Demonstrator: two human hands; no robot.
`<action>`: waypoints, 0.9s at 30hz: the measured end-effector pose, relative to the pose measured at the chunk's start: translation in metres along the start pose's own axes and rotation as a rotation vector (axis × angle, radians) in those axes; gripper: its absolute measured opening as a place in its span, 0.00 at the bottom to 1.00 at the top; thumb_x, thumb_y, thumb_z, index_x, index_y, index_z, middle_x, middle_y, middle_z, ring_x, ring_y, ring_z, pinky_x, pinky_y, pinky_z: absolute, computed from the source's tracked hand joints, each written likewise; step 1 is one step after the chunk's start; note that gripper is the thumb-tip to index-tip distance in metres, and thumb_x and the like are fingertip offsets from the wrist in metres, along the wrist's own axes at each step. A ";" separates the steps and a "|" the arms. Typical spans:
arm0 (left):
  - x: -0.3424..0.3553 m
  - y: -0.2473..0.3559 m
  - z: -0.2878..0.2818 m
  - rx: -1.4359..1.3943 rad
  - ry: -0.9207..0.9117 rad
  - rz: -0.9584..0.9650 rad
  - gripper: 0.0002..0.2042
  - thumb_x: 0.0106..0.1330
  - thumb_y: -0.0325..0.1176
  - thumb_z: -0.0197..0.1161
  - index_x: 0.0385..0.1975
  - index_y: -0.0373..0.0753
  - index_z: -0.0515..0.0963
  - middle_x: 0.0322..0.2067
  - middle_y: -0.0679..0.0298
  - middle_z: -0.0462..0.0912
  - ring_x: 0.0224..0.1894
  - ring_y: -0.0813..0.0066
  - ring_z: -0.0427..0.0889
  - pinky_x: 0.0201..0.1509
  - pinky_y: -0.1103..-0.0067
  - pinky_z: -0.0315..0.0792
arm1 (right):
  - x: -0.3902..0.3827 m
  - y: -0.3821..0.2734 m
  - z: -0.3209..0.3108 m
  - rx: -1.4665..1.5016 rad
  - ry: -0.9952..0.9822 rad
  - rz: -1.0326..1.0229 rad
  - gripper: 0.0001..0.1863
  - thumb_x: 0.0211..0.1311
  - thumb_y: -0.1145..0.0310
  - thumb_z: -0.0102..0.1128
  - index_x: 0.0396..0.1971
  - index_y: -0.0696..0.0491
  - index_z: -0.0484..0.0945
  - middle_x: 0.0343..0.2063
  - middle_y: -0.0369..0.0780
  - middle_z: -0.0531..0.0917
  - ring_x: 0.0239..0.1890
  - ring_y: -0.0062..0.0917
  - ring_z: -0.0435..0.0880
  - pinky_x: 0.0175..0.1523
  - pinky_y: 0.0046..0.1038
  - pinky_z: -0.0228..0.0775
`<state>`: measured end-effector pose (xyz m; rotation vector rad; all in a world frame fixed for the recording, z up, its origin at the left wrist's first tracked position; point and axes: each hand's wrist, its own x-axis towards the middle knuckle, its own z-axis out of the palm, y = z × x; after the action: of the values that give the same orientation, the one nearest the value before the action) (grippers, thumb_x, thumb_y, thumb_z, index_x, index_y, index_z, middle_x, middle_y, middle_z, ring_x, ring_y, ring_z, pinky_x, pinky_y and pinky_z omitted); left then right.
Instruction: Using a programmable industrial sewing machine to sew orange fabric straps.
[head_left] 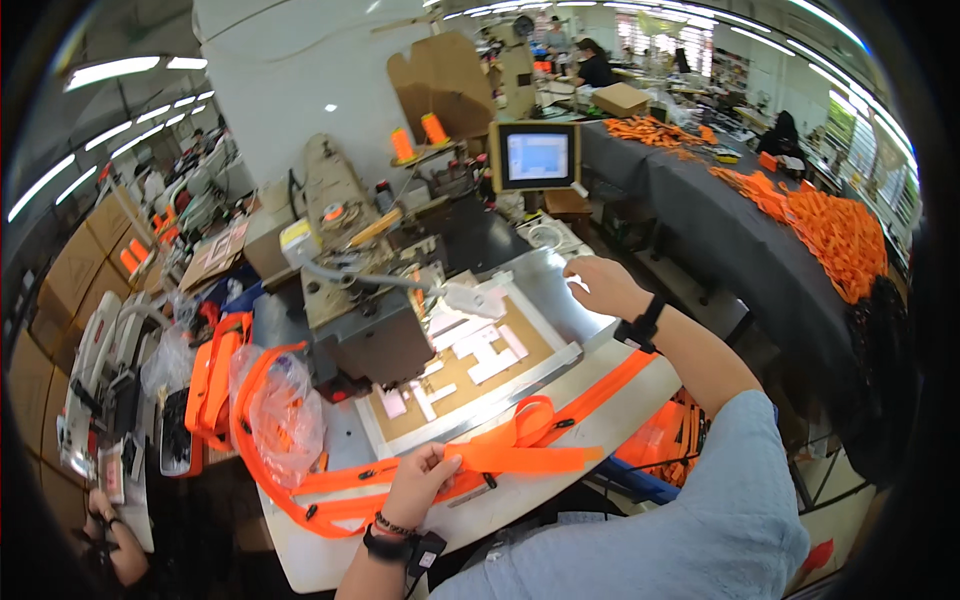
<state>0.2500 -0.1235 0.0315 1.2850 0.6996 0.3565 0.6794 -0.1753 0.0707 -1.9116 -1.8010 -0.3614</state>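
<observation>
My left hand (pixel 425 475) pinches a wide, flat orange strap (pixel 530 459) at the table's near side, thumb on top. The strap's loose end points right, and a loop of it rises just behind. More orange strapping with small black fittings curves left along the table. My right hand (pixel 606 286) hovers above the right part of a shiny metal plate (pixel 555 295), fingers loosely bent and apart, with nothing visible in them. Between the hands, under the sewing machine's head (pixel 365 345), lies a framed brown template (pixel 470 370) with white and pink pieces.
A clear plastic bag (pixel 285 410) and an orange bag (pixel 215 380) sit at the left. Behind the template stands a small screen (pixel 537 156). Orange straps (pixel 830 235) heap on a dark-covered table at right. A blue crate (pixel 645 482) is below the table edge. Another person's hands (pixel 105 515) show lower left.
</observation>
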 end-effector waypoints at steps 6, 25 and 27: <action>-0.006 0.004 -0.002 -0.057 0.000 0.006 0.08 0.70 0.34 0.61 0.38 0.36 0.77 0.29 0.72 0.79 0.26 0.88 0.72 0.32 0.88 0.69 | -0.004 -0.108 -0.012 0.288 -0.485 -0.131 0.12 0.63 0.63 0.57 0.39 0.54 0.80 0.33 0.45 0.84 0.36 0.39 0.83 0.42 0.37 0.75; 0.011 -0.005 -0.022 -0.659 0.035 -0.024 0.05 0.72 0.33 0.57 0.38 0.39 0.73 0.24 0.72 0.73 0.26 0.82 0.75 0.34 0.85 0.71 | 0.019 -0.133 0.032 1.817 -0.456 0.576 0.12 0.72 0.66 0.48 0.43 0.55 0.79 0.31 0.35 0.80 0.36 0.17 0.78 0.39 0.21 0.70; 0.013 -0.008 -0.021 -0.666 0.036 -0.045 0.05 0.72 0.32 0.57 0.38 0.39 0.73 0.24 0.72 0.73 0.27 0.82 0.74 0.34 0.85 0.72 | 0.040 -0.118 0.015 2.070 -0.136 0.833 0.10 0.72 0.67 0.47 0.33 0.53 0.77 0.26 0.34 0.79 0.30 0.17 0.76 0.36 0.20 0.68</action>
<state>0.2447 -0.1021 0.0181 0.6316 0.5692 0.5235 0.5652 -0.1317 0.0981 -0.7404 -0.3957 1.3610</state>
